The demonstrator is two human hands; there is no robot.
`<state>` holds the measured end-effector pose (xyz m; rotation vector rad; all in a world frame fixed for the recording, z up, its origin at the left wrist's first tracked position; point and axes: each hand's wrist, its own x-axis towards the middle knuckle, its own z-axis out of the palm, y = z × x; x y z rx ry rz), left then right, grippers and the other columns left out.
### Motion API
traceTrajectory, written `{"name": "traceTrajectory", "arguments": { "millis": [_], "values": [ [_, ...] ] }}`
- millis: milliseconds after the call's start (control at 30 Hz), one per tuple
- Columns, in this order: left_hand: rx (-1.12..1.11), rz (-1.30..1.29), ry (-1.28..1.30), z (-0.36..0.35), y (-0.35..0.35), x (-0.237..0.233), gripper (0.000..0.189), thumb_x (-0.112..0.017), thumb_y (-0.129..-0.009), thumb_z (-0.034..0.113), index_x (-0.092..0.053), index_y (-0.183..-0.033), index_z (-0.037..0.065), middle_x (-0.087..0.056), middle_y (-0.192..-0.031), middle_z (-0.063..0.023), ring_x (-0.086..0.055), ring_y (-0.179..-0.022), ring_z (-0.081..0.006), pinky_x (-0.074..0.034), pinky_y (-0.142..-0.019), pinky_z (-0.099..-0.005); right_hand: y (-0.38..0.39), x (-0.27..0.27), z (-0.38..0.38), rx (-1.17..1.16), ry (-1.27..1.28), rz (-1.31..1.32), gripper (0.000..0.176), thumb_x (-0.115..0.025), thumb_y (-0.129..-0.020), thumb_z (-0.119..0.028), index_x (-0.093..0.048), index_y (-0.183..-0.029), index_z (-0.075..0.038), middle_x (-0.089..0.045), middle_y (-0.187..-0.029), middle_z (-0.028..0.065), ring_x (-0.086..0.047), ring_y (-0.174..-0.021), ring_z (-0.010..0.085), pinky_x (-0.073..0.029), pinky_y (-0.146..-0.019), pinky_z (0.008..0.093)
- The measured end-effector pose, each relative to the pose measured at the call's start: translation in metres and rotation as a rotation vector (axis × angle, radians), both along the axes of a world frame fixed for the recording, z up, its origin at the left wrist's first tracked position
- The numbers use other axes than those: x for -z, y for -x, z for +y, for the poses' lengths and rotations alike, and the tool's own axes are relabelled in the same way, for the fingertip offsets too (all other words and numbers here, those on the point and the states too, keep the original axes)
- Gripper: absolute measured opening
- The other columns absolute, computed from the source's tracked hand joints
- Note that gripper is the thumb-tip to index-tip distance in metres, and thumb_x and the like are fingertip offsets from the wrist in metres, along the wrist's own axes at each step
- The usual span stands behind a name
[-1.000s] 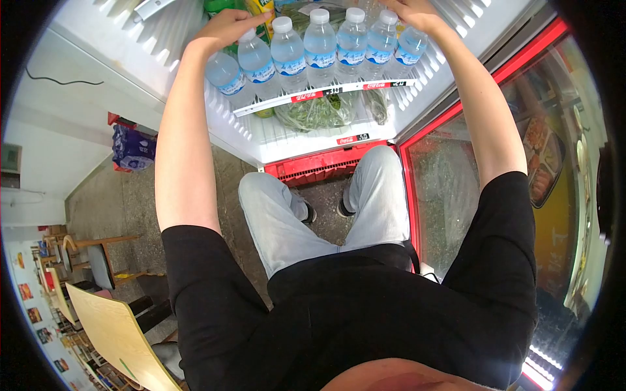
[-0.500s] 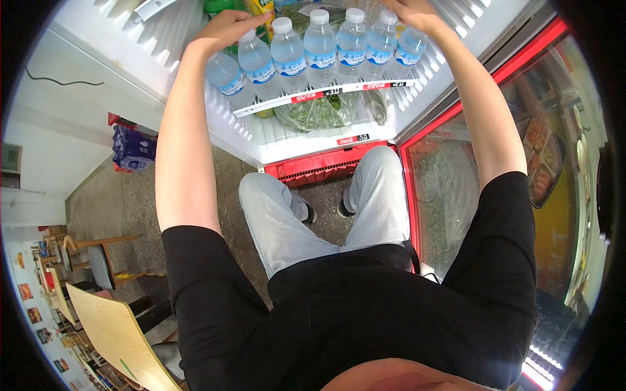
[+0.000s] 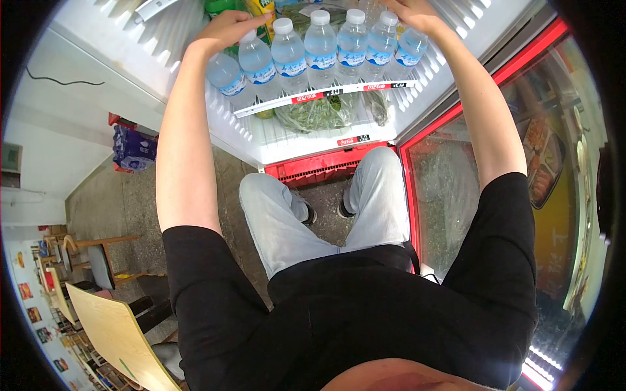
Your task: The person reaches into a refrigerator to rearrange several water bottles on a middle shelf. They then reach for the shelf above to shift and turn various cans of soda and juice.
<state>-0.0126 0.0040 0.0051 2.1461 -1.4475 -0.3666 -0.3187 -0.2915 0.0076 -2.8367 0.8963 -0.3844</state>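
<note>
Several water bottles (image 3: 320,49) with blue labels and white caps stand in a row along the front of a fridge shelf (image 3: 313,96). My left hand (image 3: 225,29) is over the left end of the row, its fingers stretched to the right above the caps, near a yellow package (image 3: 262,9). Above the right end, my right hand (image 3: 415,13) reaches in by the caps, with its fingertips partly cut off by the top edge. Behind the row lie green vegetables in clear plastic (image 3: 297,21).
Bagged greens (image 3: 316,114) lie on the lower shelf. The red-framed glass door (image 3: 443,189) stands open at the right. A purple package (image 3: 134,148) hangs at the left wall, with wooden chairs (image 3: 107,306) at the lower left.
</note>
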Motion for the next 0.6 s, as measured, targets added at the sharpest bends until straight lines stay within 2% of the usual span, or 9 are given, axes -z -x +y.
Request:
{"name": "traceTrajectory", "arguments": {
  "millis": [133,333,433,533,600],
  "values": [
    [0.001,-0.005,0.008,-0.002,-0.004,0.003,0.075,-0.065,-0.081,0.081,-0.071,-0.086,0.007,-0.06,-0.074,0.0006,-0.055,-0.07,-0.0105,-0.041,-0.066,-0.0267,0.001,0.002,0.003,-0.009,0.047,-0.039,0.087,-0.035,-0.097,-0.077,-0.078,-0.106,-0.001,-0.072,-0.102,0.0304,-0.067,-0.109,0.0461,-0.05,-0.097,0.0512],
    [0.005,0.006,0.015,-0.002,-0.003,0.003,0.076,-0.065,-0.081,0.08,-0.073,-0.091,0.005,-0.063,-0.076,-0.001,-0.057,-0.071,-0.0116,-0.042,-0.067,-0.0269,0.002,-0.003,0.007,0.01,-0.037,-0.015,0.085,-0.037,-0.097,-0.075,-0.078,-0.106,-0.001,-0.071,-0.105,0.0312,-0.066,-0.11,0.0461,-0.049,-0.098,0.0514],
    [0.002,-0.024,-0.038,0.0,-0.001,-0.003,0.077,-0.065,-0.081,0.08,-0.073,-0.094,0.005,-0.064,-0.078,-0.0012,-0.057,-0.072,-0.0125,-0.044,-0.068,-0.0278,0.0,0.001,0.002,0.011,0.039,-0.035,0.083,-0.039,-0.097,-0.074,-0.078,-0.106,-0.001,-0.071,-0.105,0.0315,-0.067,-0.107,0.0471,-0.05,-0.097,0.0518],
    [-0.02,-0.013,-0.015,0.006,0.013,-0.011,0.079,-0.063,-0.082,0.08,-0.074,-0.088,0.003,-0.068,-0.079,-0.0061,-0.062,-0.073,-0.0174,-0.047,-0.069,-0.0327,0.002,-0.004,0.007,0.045,0.053,-0.007,0.078,-0.04,-0.099,-0.068,-0.077,-0.101,0.001,-0.071,-0.104,0.0314,-0.067,-0.105,0.0484,-0.049,-0.096,0.0532],
    [0.114,-0.041,0.106,0.023,0.035,-0.02,0.074,-0.061,-0.085,0.078,-0.072,-0.089,0.006,-0.061,-0.078,-0.0022,-0.055,-0.072,-0.0155,-0.042,-0.066,-0.0314,-0.001,0.004,0.002,0.088,0.077,-0.122,0.074,-0.041,-0.101,-0.063,-0.076,-0.097,0.001,-0.071,-0.103,0.0312,-0.067,-0.104,0.0489,-0.049,-0.095,0.054]
  ]
}}
